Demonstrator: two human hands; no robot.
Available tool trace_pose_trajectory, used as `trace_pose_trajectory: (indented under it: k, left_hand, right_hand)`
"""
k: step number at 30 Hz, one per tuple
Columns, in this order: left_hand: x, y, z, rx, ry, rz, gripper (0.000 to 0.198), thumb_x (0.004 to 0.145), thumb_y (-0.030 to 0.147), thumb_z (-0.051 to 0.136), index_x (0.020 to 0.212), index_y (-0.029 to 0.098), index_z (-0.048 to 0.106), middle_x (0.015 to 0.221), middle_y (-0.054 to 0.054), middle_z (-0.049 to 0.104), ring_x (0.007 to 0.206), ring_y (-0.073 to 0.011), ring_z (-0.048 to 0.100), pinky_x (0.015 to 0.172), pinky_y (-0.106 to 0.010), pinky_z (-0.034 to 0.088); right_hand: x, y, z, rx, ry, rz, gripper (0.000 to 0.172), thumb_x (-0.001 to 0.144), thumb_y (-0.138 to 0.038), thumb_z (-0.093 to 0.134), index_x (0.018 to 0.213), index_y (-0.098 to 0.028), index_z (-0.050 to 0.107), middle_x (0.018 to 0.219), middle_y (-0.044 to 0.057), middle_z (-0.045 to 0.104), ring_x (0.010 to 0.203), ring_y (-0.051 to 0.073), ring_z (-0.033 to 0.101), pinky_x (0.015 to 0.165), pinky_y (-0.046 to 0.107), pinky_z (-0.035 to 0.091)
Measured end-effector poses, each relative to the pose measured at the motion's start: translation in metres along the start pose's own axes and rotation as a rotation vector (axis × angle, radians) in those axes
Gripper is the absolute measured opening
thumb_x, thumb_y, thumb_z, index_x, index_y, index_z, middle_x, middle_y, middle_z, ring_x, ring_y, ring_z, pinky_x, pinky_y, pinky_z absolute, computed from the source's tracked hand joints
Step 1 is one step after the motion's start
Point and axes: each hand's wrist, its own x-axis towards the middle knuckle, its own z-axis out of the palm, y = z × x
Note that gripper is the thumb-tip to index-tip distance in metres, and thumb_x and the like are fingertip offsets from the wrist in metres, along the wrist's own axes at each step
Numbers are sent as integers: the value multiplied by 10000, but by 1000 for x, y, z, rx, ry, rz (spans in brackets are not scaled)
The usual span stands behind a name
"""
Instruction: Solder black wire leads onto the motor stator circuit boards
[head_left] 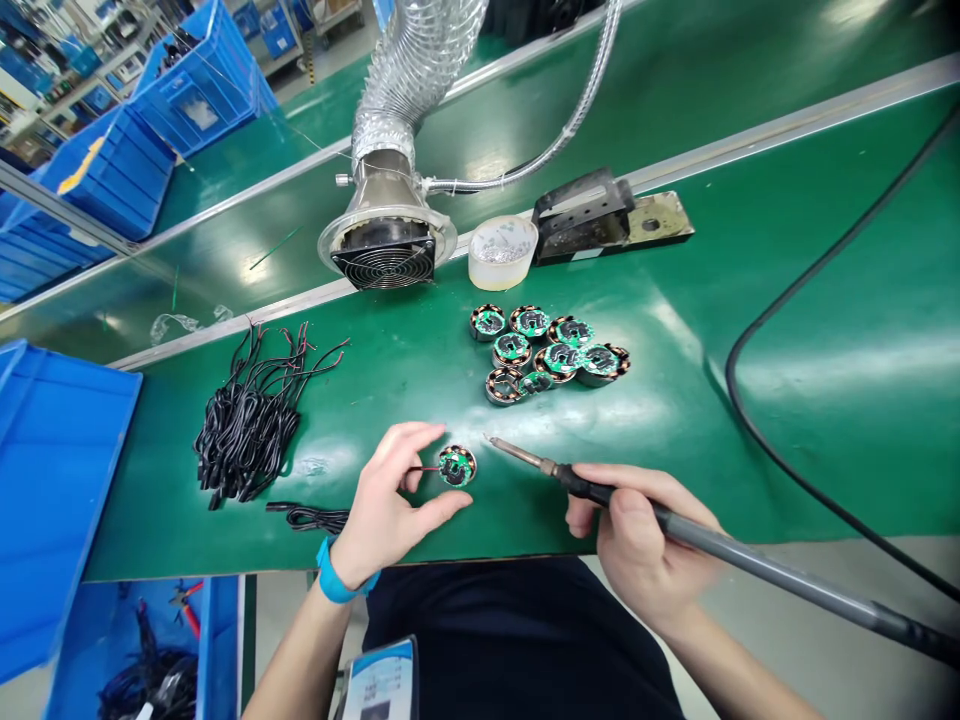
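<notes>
Soldering of a lead to a small motor stator was the step in hand, judged from the tool and the parts. The left hand (390, 505) was half closed, its fingertips pinching a thin wire (424, 468) against the edge of the single stator (457, 466), which lay flat on the green surface (675, 440) near its front edge. The right hand (637, 545) was closed around the grip of the soldering iron (600, 490); the iron tip pointed left and stood just beside the stator, apart from it. The next move appeared to call for bringing the tip onto the joint where wire met board, while the left hand kept the wire steady. Counted items were as follows: one stator under work; a cluster of stators (551, 350) farther back, about nine, some overlapping so the count was not certain; one loose bundle of black leads (251, 420) to the left; one smaller coiled lead (311, 517) near the left wrist; one fume extractor fan (384, 262) on a flexible duct; one white tub (501, 250) beside it; one iron stand (600, 215); and one black cable (757, 420) across the right side of the surface.
</notes>
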Motion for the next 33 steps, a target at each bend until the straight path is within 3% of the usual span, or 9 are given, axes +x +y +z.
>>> trace_pose_trajectory:
  k: [5, 7, 13, 16, 20, 25, 30, 33]
  left_hand:
    - [-1, 4, -4, -266, 58, -89, 12, 1051, 185, 545, 1054, 182, 534, 1247, -39, 565, 810, -13, 516, 716, -129, 473]
    - [0, 4, -3, -283, 78, -83, 66, 1026, 176, 593, 963, 162, 576, 1181, -30, 588, 814, -14, 553, 690, -121, 482]
    - [4, 7, -5, -204, 92, -95, 32, 915, 204, 761, 934, 212, 785, 921, -31, 627, 855, -64, 627, 735, -153, 515]
    - [7, 14, -10, -180, 56, -108, 89, 923, 233, 755, 980, 229, 824, 959, -54, 626, 864, -73, 627, 731, -164, 521]
    - [8, 19, -13, -159, 7, -117, 126, 941, 248, 737, 1012, 231, 840, 945, -69, 616, 863, -70, 610, 736, -155, 518]
    - [5, 16, -9, -194, 78, -193, 148, 925, 245, 753, 1052, 228, 827, 872, -44, 639, 770, -49, 613, 685, -128, 506]
    - [3, 18, -8, -402, 86, -360, 148, 892, 283, 783, 866, 140, 751, 830, -40, 615, 613, -56, 602, 585, -159, 523]
    - [4, 18, -10, -412, 71, -357, 145, 892, 288, 784, 845, 153, 761, 840, -44, 602, 638, -51, 586, 577, -149, 494]
  right_hand:
    - [2, -2, 0, 55, 20, 14, 269, 1056, -134, 454, 1120, -176, 712, 673, 2, 582, 536, 81, 573, 485, 212, 463]
    - [2, -2, 0, 62, 22, 14, 272, 1054, -128, 453, 1115, -174, 714, 675, 2, 583, 534, 81, 571, 479, 212, 460]
    - [1, -2, 0, 52, -9, 15, 278, 1047, -117, 453, 1115, -176, 716, 737, 6, 623, 545, 70, 584, 488, 197, 482]
    - [1, -1, 0, 33, -11, 20, 262, 1041, -117, 461, 1086, -171, 714, 752, 13, 635, 542, 69, 588, 501, 195, 487]
    - [0, -1, -2, 37, -5, 22, 257, 1045, -119, 455, 1076, -156, 707, 757, 28, 638, 536, 67, 582, 497, 183, 484]
    - [2, -4, -1, 41, -18, 13, 265, 1040, -109, 457, 1086, -167, 711, 777, 28, 659, 533, 66, 587, 493, 178, 491]
    - [4, -7, 0, 21, -16, 18, 249, 1035, -106, 472, 1078, -174, 708, 720, 7, 633, 530, 64, 591, 506, 168, 498]
    - [6, -8, 0, 19, -15, 16, 247, 1036, -107, 469, 1074, -173, 704, 713, 2, 631, 525, 60, 589, 510, 161, 497]
